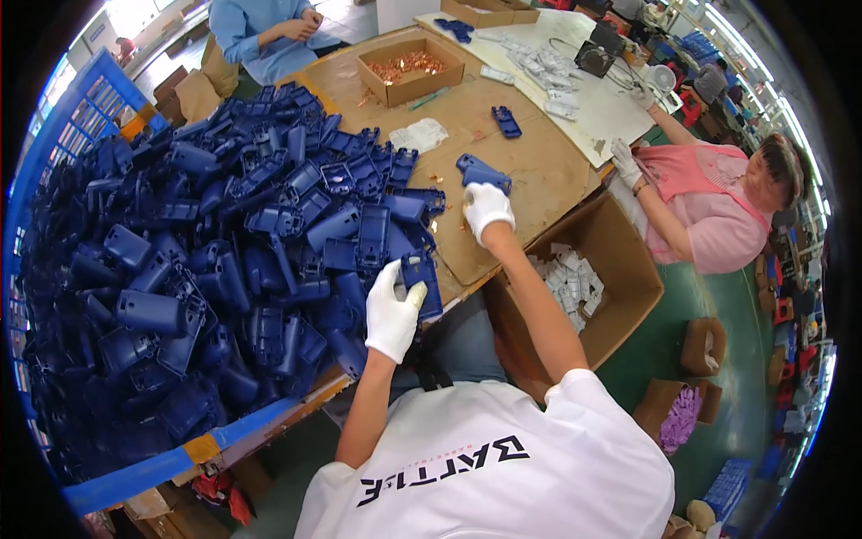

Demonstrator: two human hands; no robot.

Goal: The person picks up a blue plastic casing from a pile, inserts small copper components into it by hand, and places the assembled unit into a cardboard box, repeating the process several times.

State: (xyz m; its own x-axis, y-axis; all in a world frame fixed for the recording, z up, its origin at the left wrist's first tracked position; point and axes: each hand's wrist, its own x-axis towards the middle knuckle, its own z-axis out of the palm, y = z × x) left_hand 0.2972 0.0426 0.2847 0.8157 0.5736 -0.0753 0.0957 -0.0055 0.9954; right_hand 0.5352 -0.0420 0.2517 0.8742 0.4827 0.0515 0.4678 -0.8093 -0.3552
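Note:
White gloves cover both of my hands. My left hand (pixel 392 314) grips a dark blue plastic housing (pixel 420 280) at the right edge of a large heap of similar housings (pixel 269 216). Farther right, over the brown tabletop, my right hand (pixel 488 212) is closed on the near end of another blue housing (pixel 481 172); its fingertips are partly hidden. Beyond it a single blue housing (pixel 506 122) lies on the table, apart from my hands. A crumpled white cloth (pixel 418 136) rests between the heap and that piece.
A shallow cardboard box (pixel 449 74) holds small copper-coloured parts. Right of my right forearm stands a deep carton (pixel 628 286) with white pieces inside. A blue crate wall (pixel 85 103) bounds the heap. One person in pink (pixel 709 193) works at right, another in blue (pixel 260 40) sits opposite.

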